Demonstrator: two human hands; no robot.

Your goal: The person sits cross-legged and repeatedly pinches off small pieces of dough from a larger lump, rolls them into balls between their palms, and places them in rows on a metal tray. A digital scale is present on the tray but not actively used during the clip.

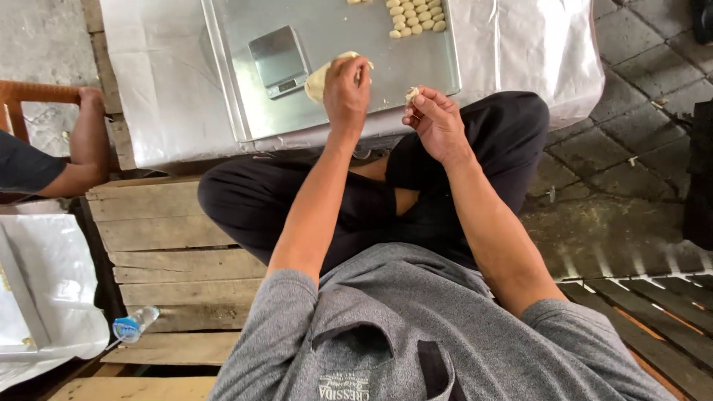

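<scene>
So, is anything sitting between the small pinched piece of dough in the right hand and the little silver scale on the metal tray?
Only the left hand, gripping the large pale dough lump, sits between the right hand's small dough piece and the small silver scale on the metal tray.

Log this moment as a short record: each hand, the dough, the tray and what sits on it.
left hand: grips the dough lump on the tray
right hand: pinches a small dough piece in its fingertips
metal tray: rests on a white-covered surface
digital scale: on the tray, left of the lump
dough balls: clustered at the tray's far edge
</scene>
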